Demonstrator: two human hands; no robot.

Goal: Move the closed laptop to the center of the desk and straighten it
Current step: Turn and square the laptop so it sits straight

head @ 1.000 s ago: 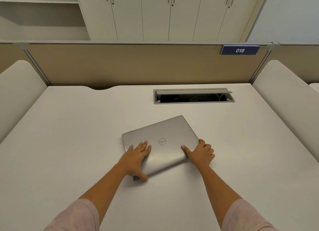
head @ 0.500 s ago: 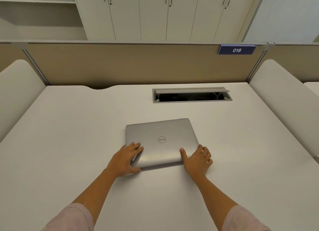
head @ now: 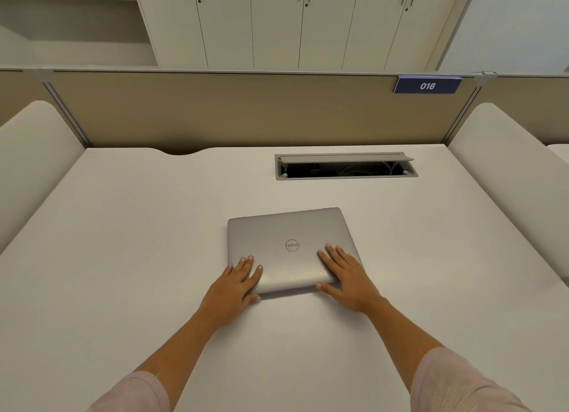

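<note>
A closed silver laptop point(head: 286, 236) with a round logo lies flat near the middle of the white desk point(head: 123, 242), its edges almost square to the desk's front. My left hand point(head: 235, 285) grips its near left corner, fingers on the lid and thumb against the front edge. My right hand point(head: 346, 276) grips the near right corner the same way, fingers spread on the lid.
An open cable hatch point(head: 346, 166) is set in the desk just behind the laptop. A beige partition point(head: 246, 109) with a blue "016" sign point(head: 427, 85) closes the back. White padded dividers point(head: 30, 153) flank both sides.
The laptop has turned clockwise from a skewed pose to nearly straight. Both hands stayed at its near corners, and my right hand slid from the right edge onto the lid.
</note>
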